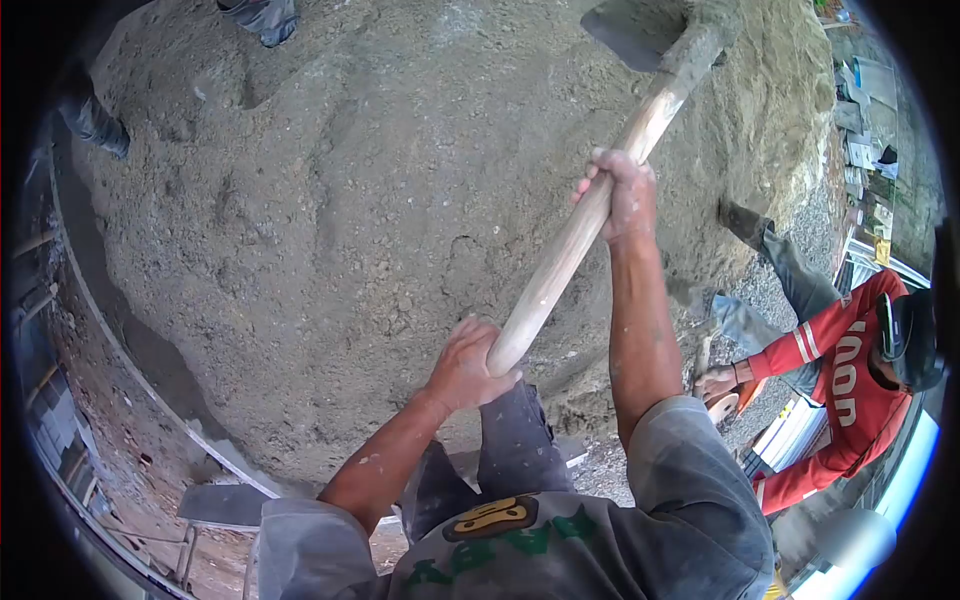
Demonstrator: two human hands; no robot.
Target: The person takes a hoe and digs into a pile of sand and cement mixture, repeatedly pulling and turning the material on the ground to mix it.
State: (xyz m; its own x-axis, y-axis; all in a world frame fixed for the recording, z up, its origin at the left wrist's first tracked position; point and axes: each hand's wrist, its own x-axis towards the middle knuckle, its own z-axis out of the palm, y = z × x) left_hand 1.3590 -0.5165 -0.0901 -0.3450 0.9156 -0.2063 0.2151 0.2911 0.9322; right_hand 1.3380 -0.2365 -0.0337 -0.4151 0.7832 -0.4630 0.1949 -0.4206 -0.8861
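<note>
A hoe with a pale wooden handle (560, 265) runs diagonally up to the right across the view. Its grey metal blade (632, 32) rests on the broad mound of grey-brown sandy mix (390, 200) near the top edge. My right hand (628, 195) is wrapped round the handle at about its middle. Lower down, my left hand (470, 362) is closed round the butt end, just above my knees. Dust covers both hands.
A person in a red top (850, 370) bends at the right, one hand by an orange tool with a disc (722, 405). Other people's boots (97, 125) stand on the mound's far left and top. A pale edging strip (110, 335) bounds the left; stacked materials (870, 130) lie upper right.
</note>
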